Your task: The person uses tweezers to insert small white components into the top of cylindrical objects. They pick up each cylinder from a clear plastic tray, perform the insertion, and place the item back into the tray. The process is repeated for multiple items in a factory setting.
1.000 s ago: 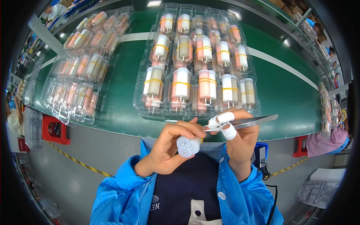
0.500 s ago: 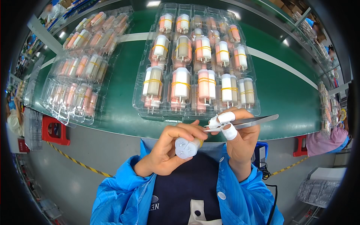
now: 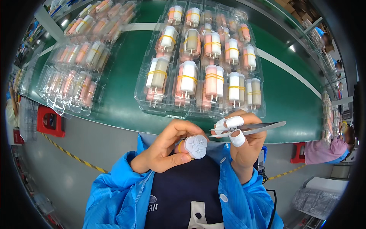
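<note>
My left hand is closed around a bundle of three tubes, its pale three-lobed end turned up toward me. Small metallic details mark each lobe, and a bit of yellow band shows beside the fingers. In my right hand, a pair of metal tweezers is pinched between fingertips wrapped in white. The tweezer tips point left, slightly apart, just right of the bundle and not touching it. Beyond my hands, a clear plastic tray holds several rows of similar banded bundles in white, pink and grey.
More clear trays of tubes stand at the left on the green table. A red stool is on the floor at left, another red stool at right. A person in pink sits at the far right.
The bundle has turned so its lobed end faces up more, and it has shifted right with my left hand. The tweezer tips have spread slightly apart. The whole view has shifted a little.
</note>
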Tool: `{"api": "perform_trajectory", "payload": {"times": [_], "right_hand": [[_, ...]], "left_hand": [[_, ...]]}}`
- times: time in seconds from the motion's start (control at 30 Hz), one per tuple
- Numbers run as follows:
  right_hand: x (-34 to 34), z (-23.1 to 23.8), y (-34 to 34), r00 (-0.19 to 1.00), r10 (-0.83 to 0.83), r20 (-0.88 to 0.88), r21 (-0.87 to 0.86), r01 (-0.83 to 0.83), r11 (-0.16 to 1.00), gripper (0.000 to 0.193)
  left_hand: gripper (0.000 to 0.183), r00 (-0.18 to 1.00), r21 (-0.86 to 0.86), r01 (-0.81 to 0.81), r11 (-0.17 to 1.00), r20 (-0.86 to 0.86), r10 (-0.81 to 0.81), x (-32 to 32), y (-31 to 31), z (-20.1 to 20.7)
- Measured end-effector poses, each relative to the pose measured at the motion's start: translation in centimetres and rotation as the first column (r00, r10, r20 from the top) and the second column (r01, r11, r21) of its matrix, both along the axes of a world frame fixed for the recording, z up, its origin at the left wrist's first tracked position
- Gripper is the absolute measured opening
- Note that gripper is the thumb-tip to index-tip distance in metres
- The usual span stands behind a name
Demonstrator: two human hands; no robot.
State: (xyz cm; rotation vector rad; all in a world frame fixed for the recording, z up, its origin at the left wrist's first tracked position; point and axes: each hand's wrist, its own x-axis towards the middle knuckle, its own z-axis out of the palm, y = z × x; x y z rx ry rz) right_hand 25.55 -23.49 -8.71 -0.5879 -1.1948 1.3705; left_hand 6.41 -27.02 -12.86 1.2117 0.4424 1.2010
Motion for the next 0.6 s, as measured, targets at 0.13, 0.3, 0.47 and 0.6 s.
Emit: {"api": "perform_trajectory", "payload": {"times": [0.13,0.3,0.47,0.6], "right_hand": [[-0.1,0.0,0.1,1.000,0.023,0.008,0.019,-0.023,1.000,0.016],[-0.2,-0.1,0.1,0.999,0.033,0.023,0.010,-0.033,0.999,0.016],[-0.2,-0.2,0.1,0.998,0.045,0.039,-0.002,-0.045,0.999,0.015],[-0.2,-0.2,0.1,0.998,0.037,0.051,0.008,-0.038,0.999,0.016]], "left_hand": [[0.051,1.000,0.058,-0.015,0.998,-0.025,0.017,-0.2,0.2,-0.1],[0.048,0.997,0.094,-0.034,0.995,-0.062,0.040,-0.3,0.5,-0.3],[0.042,0.995,0.187,-0.069,0.980,-0.063,0.082,-0.3,1.0,-0.1],[0.042,0.987,0.269,-0.103,0.958,-0.093,0.132,-0.3,1.3,-0.4]]}}
